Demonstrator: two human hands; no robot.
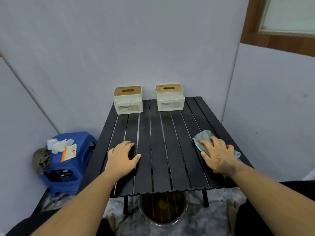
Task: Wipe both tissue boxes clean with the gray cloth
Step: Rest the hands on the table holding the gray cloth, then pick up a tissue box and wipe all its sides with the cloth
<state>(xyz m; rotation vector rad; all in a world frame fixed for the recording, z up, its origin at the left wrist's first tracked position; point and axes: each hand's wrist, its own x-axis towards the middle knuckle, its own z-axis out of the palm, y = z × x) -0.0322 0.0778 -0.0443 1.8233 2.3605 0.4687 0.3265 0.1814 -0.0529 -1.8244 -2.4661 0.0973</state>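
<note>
Head view was used for all observations. The right hand (217,155) was laid flat, fingers spread, on the gray cloth (203,139), which was pressed against the right side of the black slatted table (158,150); part of the cloth was seen beyond the fingertips and part at the far side of the wrist. The left hand (121,156) was rested palm-down on the left slats, fingers relaxed, with nothing held. Two tissue boxes were stood at the far edge of the table, well apart from both hands: the left tissue box (128,99) and the right tissue box (170,97), each white with a wooden lid. No tissue was seen protruding from either lid slot; the contents could not be determined. Beside the table, a blue stool (68,167) was loaded with crumpled white tissue (57,145), an orange-and-white packet (69,152) and a dark rag (40,159).
</note>
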